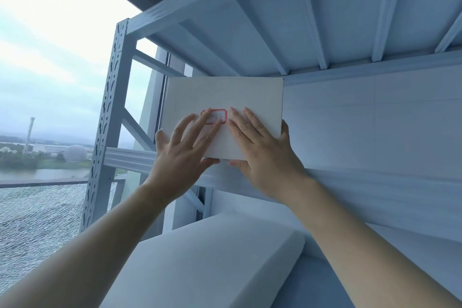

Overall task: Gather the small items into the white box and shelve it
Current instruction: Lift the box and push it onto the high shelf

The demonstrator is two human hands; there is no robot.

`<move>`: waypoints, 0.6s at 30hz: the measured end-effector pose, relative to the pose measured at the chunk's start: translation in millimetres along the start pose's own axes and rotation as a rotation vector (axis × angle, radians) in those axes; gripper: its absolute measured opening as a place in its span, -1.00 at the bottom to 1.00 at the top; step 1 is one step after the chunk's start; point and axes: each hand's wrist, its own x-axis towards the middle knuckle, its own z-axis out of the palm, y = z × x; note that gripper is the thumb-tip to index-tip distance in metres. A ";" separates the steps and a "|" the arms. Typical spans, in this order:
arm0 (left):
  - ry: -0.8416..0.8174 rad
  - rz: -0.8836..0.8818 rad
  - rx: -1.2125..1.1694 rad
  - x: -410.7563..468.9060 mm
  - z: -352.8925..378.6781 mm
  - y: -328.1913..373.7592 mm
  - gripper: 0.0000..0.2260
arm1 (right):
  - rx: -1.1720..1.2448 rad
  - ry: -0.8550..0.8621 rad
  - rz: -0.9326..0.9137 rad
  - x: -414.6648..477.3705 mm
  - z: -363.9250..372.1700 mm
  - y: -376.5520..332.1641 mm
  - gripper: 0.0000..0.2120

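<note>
The big grey shelf rack fills the upper right of the frame. The white box sits in the middle, on the shelf edge. The left hand and right hand lie flat and open on its front, thumbs under it. I think they should push evenly, so it slides in straight. A small red label peeks between the fingers.

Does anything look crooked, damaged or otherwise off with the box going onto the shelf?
Only one oddity: the red-bordered label on the white box appears rotated, so its writing reads sideways or upside down. The box looks intact, square to the shelf beam, with the left hand and right hand pressed flat against its front.
</note>
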 end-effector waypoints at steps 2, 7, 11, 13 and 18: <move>-0.010 -0.008 0.002 -2.8 6.4 -13.5 -0.38 | 0.008 -0.025 -0.006 10.9 7.7 -7.4 -0.35; -0.063 -0.028 -0.041 -12.9 22.9 -53.4 -0.40 | 0.078 -0.138 -0.044 41.1 29.6 -26.0 -0.44; -0.087 -0.031 -0.084 -19.7 33.6 -65.9 -0.45 | 0.209 -0.161 -0.045 52.1 32.6 -29.9 -0.52; -0.088 -0.041 -0.116 -22.6 37.7 -65.3 -0.47 | 0.250 -0.052 -0.006 50.1 30.0 -31.3 -0.55; -0.071 -0.001 -0.190 -26.5 43.6 -60.7 -0.51 | 0.234 0.107 0.212 36.3 34.3 -37.6 -0.47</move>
